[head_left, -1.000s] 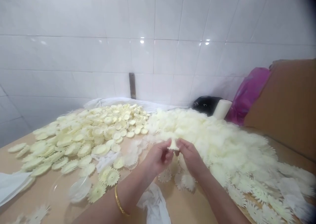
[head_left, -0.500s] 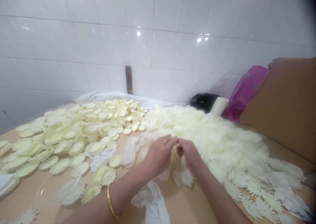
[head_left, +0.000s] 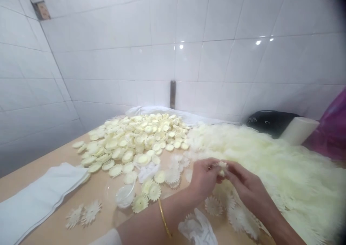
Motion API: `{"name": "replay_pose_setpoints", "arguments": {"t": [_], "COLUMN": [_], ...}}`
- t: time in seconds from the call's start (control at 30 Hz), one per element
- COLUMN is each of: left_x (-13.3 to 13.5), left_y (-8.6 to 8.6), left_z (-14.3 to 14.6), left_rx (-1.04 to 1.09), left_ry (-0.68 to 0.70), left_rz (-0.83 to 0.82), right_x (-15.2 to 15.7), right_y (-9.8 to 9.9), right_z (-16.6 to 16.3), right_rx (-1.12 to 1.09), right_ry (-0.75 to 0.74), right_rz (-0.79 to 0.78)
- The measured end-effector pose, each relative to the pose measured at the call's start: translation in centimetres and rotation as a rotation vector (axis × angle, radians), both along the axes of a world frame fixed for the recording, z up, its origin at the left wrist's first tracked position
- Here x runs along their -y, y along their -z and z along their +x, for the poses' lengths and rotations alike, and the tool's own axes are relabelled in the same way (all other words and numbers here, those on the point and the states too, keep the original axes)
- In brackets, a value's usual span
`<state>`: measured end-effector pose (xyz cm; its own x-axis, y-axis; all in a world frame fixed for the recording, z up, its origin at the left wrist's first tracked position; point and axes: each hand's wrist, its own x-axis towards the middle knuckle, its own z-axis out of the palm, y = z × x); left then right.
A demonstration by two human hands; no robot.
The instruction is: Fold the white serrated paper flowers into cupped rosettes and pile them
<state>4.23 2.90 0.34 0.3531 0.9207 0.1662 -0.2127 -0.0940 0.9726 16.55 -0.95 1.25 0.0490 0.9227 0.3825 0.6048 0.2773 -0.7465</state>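
Between the fingertips of both hands is a small pale-yellow fabric flower piece (head_left: 222, 168) with a notched edge. My left hand (head_left: 204, 176), a gold bangle on its wrist, pinches it from the left. From the right, my right hand (head_left: 244, 182) grips the same piece with thumb and fingers. Flat toothed fabric discs (head_left: 213, 205) lie on the table just below the hands. Beside the left forearm are several pale-yellow toothed discs (head_left: 155, 191) and a small clear dish (head_left: 125, 195). A crumpled white cloth (head_left: 198, 228) lies under the wrists.
A heap of cupped yellow discs (head_left: 129, 140) covers the back left. Loose frilly discs (head_left: 305, 180) pile up on the right. Folded white fabric (head_left: 40, 201) lies at the left edge. A black object (head_left: 270, 120), a white roll (head_left: 300, 129) and a purple bag (head_left: 332, 126) stand by the tiled wall.
The view has swung left, bringing the folded white fabric in and taking the cardboard box out. Both hands have turned, and the small flower piece now shows between their fingertips.
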Motion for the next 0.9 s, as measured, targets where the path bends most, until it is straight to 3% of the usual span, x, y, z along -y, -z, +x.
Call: {"name": "replay_pose_setpoints", "arguments": {"t": [0.23, 0.33, 0.5, 0.67, 0.8, 0.9], "left_x": [0.2, 0.5, 0.1, -0.4, -0.6, -0.5], "left_y": [1.1, 0.8, 0.5, 0.2, -0.6, -1.3], "left_z": [0.2, 0.2, 0.0, -0.3, -0.6, -0.7], "left_rx": [-0.229, -0.292, -0.176, -0.143, -0.009, 0.115], "left_ry": [-0.180, -0.229, -0.046, -0.061, -0.083, 0.065], "left_rz": [0.256, 0.374, 0.107, 0.018, -0.236, -0.403], "right_x": [0.3, 0.2, 0.1, 0.2, 0.3, 0.2], "right_y": [0.2, 0.0, -0.1, 0.1, 0.4, 0.7], "right_z": [-1.4, -1.7, -1.5, -1.6, -1.4, -1.2], "right_rx": [0.167, 0.096, -0.141, 0.123, 0.224, 0.360], "right_ry": [0.190, 0.229, 0.136, 0.189, 0.269, 0.306], "right_rz": [0.135, 0.111, -0.018, 0.149, 0.304, 0.431]}}
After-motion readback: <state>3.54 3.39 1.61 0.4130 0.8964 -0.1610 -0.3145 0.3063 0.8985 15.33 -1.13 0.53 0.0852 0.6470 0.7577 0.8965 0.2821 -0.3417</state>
